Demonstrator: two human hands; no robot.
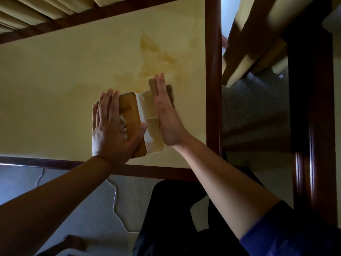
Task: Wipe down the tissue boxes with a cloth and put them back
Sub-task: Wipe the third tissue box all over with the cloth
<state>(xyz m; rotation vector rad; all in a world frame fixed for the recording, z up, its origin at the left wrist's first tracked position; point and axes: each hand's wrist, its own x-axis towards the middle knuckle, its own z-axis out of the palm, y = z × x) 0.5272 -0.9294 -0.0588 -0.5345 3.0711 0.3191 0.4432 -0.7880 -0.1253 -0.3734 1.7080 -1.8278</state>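
1. Two bare forearms reach forward over a cream-topped table (64,85); the right arm comes out of a dark blue sleeve (287,231) at the lower right corner, and the person's dark trousers (171,218) show below the table's near edge.
2. The left hand (110,130) lies flat on the tissue box (140,117), fingers straight and together pointing away, thumb spread out across the box's tan top toward its white rim. It presses the box without curling round it.
3. The right hand (164,111) stands on edge against the box's right side, fingers straight and together, palm facing left. Nothing is clasped in it; a brownish cloth (170,93) sits between its fingers and the table just right of the box, so far as the blur lets one tell.
4. The tissue box sits between the two hands on the table, tilted so that its pale side panel faces up; a tuft of white tissue (122,124) sticks out under the left hand.
5. Beyond the box the tabletop bears a darker yellowish stain (156,58). A dark red-brown wooden frame (213,71) borders the table.
6. Right of the box, past the frame, lie grey carpet (254,108) and blurred wooden furniture; a white cable (115,200) trails on the pale floor nearer than the box.
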